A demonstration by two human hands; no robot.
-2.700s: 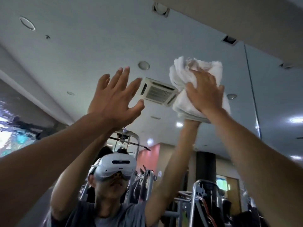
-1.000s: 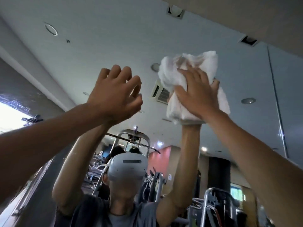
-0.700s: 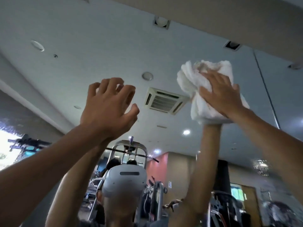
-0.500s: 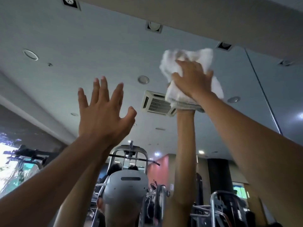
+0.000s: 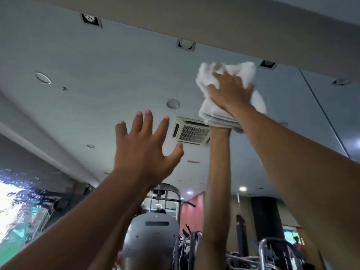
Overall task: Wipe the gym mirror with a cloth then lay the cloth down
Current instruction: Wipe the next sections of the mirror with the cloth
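Observation:
The gym mirror fills the view and reflects the ceiling, my raised arms and a headset. A bunched white cloth lies flat against the glass high up on the right, near the mirror's top edge. My right hand presses it to the mirror with spread, straight fingers. Lower and to the left, my left hand is raised with its fingers spread wide, palm toward the glass; I cannot tell whether it touches the mirror.
A beige wall band runs above the mirror's top edge. A vertical seam between mirror panels lies to the right of the cloth. Gym machines and a bright window show in the reflection below.
My right hand has swept the cloth left, right and back up along the top of the mirror. My left hand uncurled and now has its fingers spread.

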